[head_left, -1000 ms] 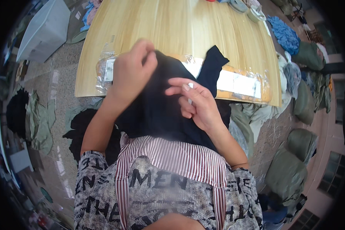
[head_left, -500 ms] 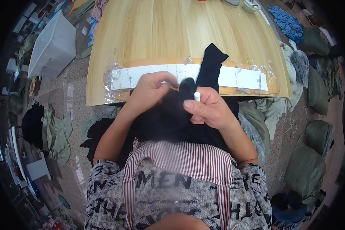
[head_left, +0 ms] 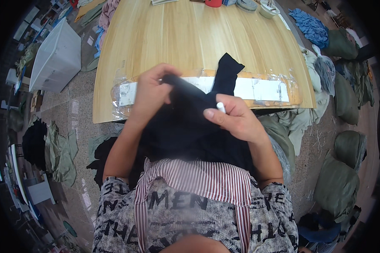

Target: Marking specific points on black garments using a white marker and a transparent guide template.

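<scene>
A black garment [head_left: 185, 126] is stretched between my two hands, its lower part draped over my lap. One narrow black end of it, much like a sleeve, lies up on the wooden table [head_left: 177, 38]. My left hand [head_left: 153, 90] is closed on a raised fold of the cloth, blurred by motion. Closer to the table's front edge, my right hand [head_left: 236, 118] grips the garment. A short white stick [head_left: 221, 108], like a pen or marker, also pokes out between its thumb and fingers.
A white strip [head_left: 261, 90] is taped along the table's front edge. At the far end stand a small tub [head_left: 269, 8], a tape roll [head_left: 246, 5] and a red object [head_left: 213, 2]. A white bin [head_left: 57, 55] is at left; green bundles [head_left: 337, 185] lie at right.
My left hand has closed on the black cloth and pulled a fold up and to the left. The right hand has shifted slightly right, and the white stick has tilted.
</scene>
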### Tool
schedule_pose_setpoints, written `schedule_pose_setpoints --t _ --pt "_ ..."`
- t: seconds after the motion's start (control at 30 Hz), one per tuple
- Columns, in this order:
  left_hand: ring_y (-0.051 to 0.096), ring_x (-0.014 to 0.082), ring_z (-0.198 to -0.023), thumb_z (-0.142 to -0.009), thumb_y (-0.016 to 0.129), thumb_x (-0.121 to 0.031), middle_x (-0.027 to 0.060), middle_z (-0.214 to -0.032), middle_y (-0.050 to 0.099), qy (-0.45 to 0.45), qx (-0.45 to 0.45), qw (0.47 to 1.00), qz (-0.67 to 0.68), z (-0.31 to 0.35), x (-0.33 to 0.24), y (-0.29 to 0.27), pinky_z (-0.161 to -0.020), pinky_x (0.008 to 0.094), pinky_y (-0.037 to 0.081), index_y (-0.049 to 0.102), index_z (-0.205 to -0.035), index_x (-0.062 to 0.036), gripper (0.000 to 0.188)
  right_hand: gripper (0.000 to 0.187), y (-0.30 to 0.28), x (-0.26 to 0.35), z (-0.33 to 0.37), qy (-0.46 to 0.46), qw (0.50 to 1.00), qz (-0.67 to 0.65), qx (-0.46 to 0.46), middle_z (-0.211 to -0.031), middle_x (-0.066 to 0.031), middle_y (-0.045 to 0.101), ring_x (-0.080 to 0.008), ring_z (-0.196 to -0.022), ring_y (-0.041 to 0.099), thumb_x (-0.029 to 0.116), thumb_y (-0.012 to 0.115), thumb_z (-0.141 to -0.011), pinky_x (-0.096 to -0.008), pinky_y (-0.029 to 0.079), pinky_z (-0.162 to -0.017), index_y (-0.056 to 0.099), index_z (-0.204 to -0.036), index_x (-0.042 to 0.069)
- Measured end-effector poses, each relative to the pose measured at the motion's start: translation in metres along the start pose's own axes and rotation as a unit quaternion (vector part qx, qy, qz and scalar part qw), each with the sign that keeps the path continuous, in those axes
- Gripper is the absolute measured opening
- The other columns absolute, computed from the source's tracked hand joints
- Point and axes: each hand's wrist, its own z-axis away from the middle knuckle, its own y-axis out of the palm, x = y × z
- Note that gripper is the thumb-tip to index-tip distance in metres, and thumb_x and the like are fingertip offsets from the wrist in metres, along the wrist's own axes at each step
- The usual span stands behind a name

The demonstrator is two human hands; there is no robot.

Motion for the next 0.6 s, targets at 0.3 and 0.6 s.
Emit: schedule_pose_setpoints --t 0.3,0.6 --pt "0.044 0.0023 -0.057 -0.077 0.059 0.006 0.0012 -0.091 0.061 -0.018 0.126 0.956 -0.265 0.022 -0.027 -0.027 -0.049 0.0203 0.032 0.046 -0.097 -0.0072 0.027 0.022 -0.034 0.021 0.002 -0.086 0.926 0.315 -0.190 -0.078 -0.0138 0.063 -0.0266 -0.069 0.060 0.010 0.066 -0.080 -0.0344 0.048 -0.066 0.055 -0.099 0.004" --pt "0.071 0.0213 -0.071 -0.089 0.057 -0.004 0.0150 -0.092 0.067 -0.159 0.198 0.960 0.122 0.007 -0.020 -0.064 -0.047 0.0218 0.053 0.054 -0.110 0.0039 0.023 0.023 -0.052 0.026 -0.006 -0.078 0.949 0.297 -0.075 -0.075 -0.0070 0.062 -0.0140 -0.067 0.058 0.008 0.067 -0.080 -0.0288 0.047 -0.065 0.063 -0.102 0.003"
